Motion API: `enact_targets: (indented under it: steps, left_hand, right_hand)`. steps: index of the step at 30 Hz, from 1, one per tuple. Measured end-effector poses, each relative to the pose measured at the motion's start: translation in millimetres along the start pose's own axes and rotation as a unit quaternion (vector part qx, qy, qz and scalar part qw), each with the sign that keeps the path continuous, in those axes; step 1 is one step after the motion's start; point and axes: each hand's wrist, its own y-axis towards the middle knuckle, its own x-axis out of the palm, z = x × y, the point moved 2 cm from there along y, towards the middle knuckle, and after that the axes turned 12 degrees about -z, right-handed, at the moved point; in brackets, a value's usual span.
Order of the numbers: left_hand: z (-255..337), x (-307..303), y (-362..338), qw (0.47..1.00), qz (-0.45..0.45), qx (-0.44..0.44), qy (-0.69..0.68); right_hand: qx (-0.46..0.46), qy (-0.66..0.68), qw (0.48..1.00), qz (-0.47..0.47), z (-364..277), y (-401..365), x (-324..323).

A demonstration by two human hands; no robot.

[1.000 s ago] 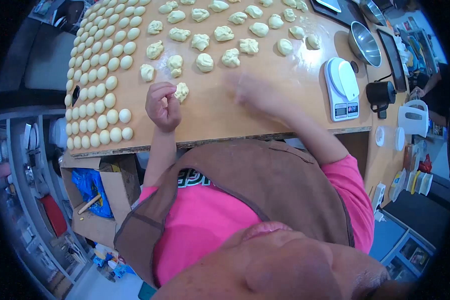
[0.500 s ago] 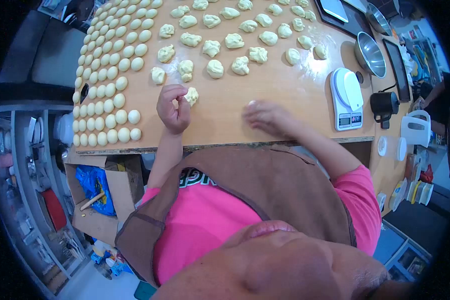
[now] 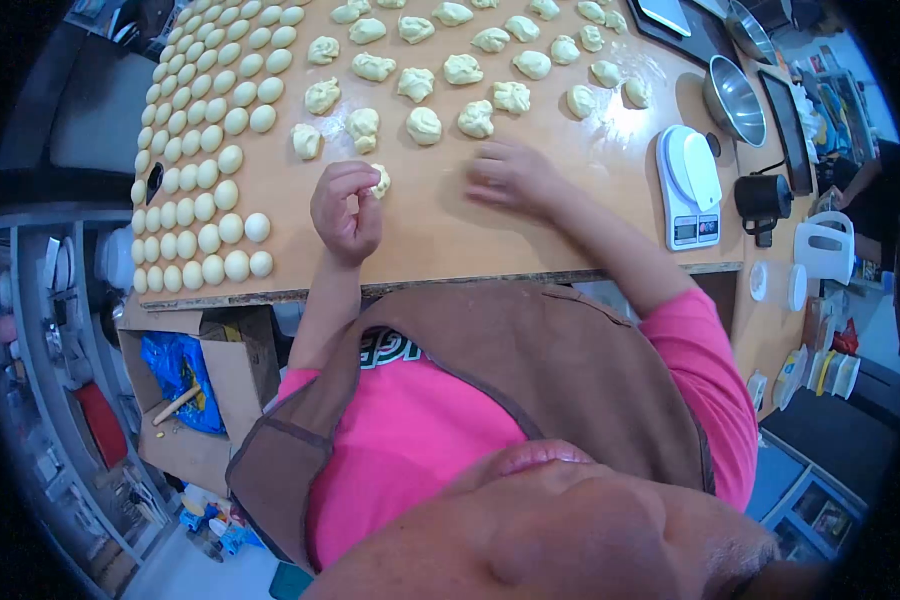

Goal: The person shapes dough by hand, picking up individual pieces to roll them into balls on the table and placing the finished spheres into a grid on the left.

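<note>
My left hand (image 3: 347, 212) is held over the front part of the table, its fingers curled in toward the thumb. Anything in its grip is hidden. Just beyond its fingertips lies a rough piece of dough (image 3: 381, 181), partly covered by the fingers. Toward the middle, my right hand (image 3: 511, 176) is low over the tabletop, fingers folded under and a little blurred. What lies under those fingers cannot be seen. Behind both hands sit several lumpy dough pieces (image 3: 424, 125). Smooth dough balls (image 3: 236, 265) stand in rows on the left.
A white kitchen scale (image 3: 692, 190) stands at right, near a metal bowl (image 3: 736, 104) and a black cup (image 3: 762, 198). The wooden table (image 3: 440, 240) has its front edge close to my apron. A cardboard box (image 3: 235, 375) with a blue bag sits below left.
My right hand has moved up and slightly left, away from the front edge. A pale bit seen at its fingertips is now hidden. The left hand stays nearly in place; the view shifts slightly.
</note>
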Motion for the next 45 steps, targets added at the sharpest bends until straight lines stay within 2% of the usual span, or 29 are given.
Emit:
enact_targets:
  steps: [2,3,4,6,8,9,10,12,13,16,18,19,20,22,23,24,27,29,30,32,33,34,36,37,40,41,42,44,45]
  left_hand:
    - [0.4,1.1,1.3,1.0,-0.012,0.014,0.018]
    - [0.5,0.1,0.0,1.0,-0.012,0.014,0.021]
    - [-1.0,-1.8,-1.6,1.0,-0.001,0.003,0.015]
    - [-4.2,-4.7,-2.2,1.0,0.013,-0.009,0.01]
    - [-4.2,-3.7,-4.8,1.0,0.021,-0.014,-0.013]
    - [-2.1,-1.8,-6.4,1.0,0.017,-0.018,-0.018]
    - [-0.9,-0.1,-4.5,1.0,-0.012,-0.011,-0.017]
    - [-0.1,2.6,-2.4,0.999,-0.039,-0.002,-0.013]
    - [-0.3,2.2,-2.8,0.999,-0.045,-0.013,-0.013]
    - [-4.0,-4.4,-6.0,0.999,-0.028,-0.035,-0.013]
    - [-6.3,-3.1,-5.0,0.999,-0.003,-0.048,-0.021]
    - [-5.7,-1.2,-0.5,0.999,-0.003,-0.029,-0.013]
    - [-3.0,0.9,-0.1,1.0,-0.007,-0.011,-0.007]
    - [-1.9,4.2,0.8,0.999,-0.034,-0.009,-0.01]
    - [-1.2,5.2,1.7,0.998,-0.054,-0.008,-0.009]
    - [-0.8,4.9,1.8,0.999,-0.053,-0.006,-0.006]
    - [-2.4,-1.2,-1.6,1.0,-0.012,-0.024,-0.004]
    - [-3.1,-3.3,-1.4,0.999,0.01,-0.028,-0.017]
    - [-1.8,-2.8,0.0,0.999,0.011,-0.026,-0.018]
    - [2.2,0.7,3.8,0.999,-0.04,-0.007,-0.011]
    - [2.3,1.6,3.6,0.999,-0.04,-0.004,-0.011]
    - [0.3,2.8,2.6,0.999,-0.043,-0.01,-0.012]
    - [-0.7,1.5,2.6,0.999,-0.048,-0.017,-0.011]
    - [-1.0,-1.0,1.9,0.999,-0.027,-0.024,-0.007]
    - [-3.2,-2.5,2.6,0.999,-0.004,-0.032,-0.005]
    - [-0.9,-1.4,1.4,1.0,-0.005,-0.03,-0.006]
    - [0.6,-0.2,0.1,0.999,-0.01,-0.034,-0.013]
    - [1.7,3.5,-0.4,0.996,-0.074,-0.037,-0.028]
    - [1.3,4.1,-1.6,0.996,-0.073,-0.038,-0.027]
  right_hand:
    - [0.005,0.182,0.983,-0.016,-26.1,20.4,26.0]
    - [-0.061,0.122,0.99,-0.026,-45.4,16.4,25.4]
    - [-0.046,0.148,0.985,-0.073,-58.1,4.3,20.2]
    - [-0.065,0.13,0.989,-0.038,-27.6,-30.6,39.5]
    - [0.065,-0.004,0.989,-0.132,-5.9,-35.4,14.1]
    - [0.018,-0.025,1.0,0.005,-3.0,-23.4,-1.8]
    - [0.023,-0.024,0.999,0.007,-4.2,-9.4,1.2]
    - [-0.05,0.043,0.997,0.038,-12.5,23.1,9.0]
    - [-0.054,0.093,0.994,-0.012,-29.5,24.7,16.0]
    - [-0.092,0.144,0.985,0.018,-47.1,-7.5,30.4]
    - [0.028,0.094,0.995,-0.035,-23.9,-26.6,15.8]
    - [0.046,0.063,0.997,-0.027,-17.2,-23.3,2.8]
    - [0.053,0.068,0.996,-0.026,-11.5,-16.8,6.5]
    - [0.004,0.086,0.993,0.076,-7.8,15.9,12.6]
    - [0.017,0.063,0.998,0.021,-16.4,23.6,28.8]
    - [0.02,0.111,0.993,-0.026,-27.4,17.0,35.3]
    - [-0.023,0.134,0.99,-0.047,-41.0,-11.0,13.8]
    - [0.142,0.083,0.975,-0.149,-23.1,-25.3,-1.2]
    - [0.142,0.081,0.975,-0.148,-15.7,-19.7,-2.3]
    - [0.123,0.07,0.99,0.004,-1.2,-0.1,0.5]
    - [0.072,0.063,0.994,0.059,-5.4,13.7,12.1]
    - [0.071,0.06,0.994,0.061,-13.7,17.2,10.5]
    - [0.094,0.127,0.98,-0.118,-44.5,14.8,18.2]
    - [0.031,0.147,0.988,-0.042,-51.4,-3.6,15.4]
    - [0.032,0.101,0.994,-0.032,-16.7,-35.8,7.0]
    - [0.142,0.056,0.987,-0.044,-9.9,-35.6,5.3]
    - [0.149,0.059,0.986,-0.045,-9.1,-24.3,4.6]
    - [0.092,0.088,0.991,0.033,-11.6,8.6,6.3]
    - [0.088,0.109,0.99,0.026,-23.7,13.5,12.1]
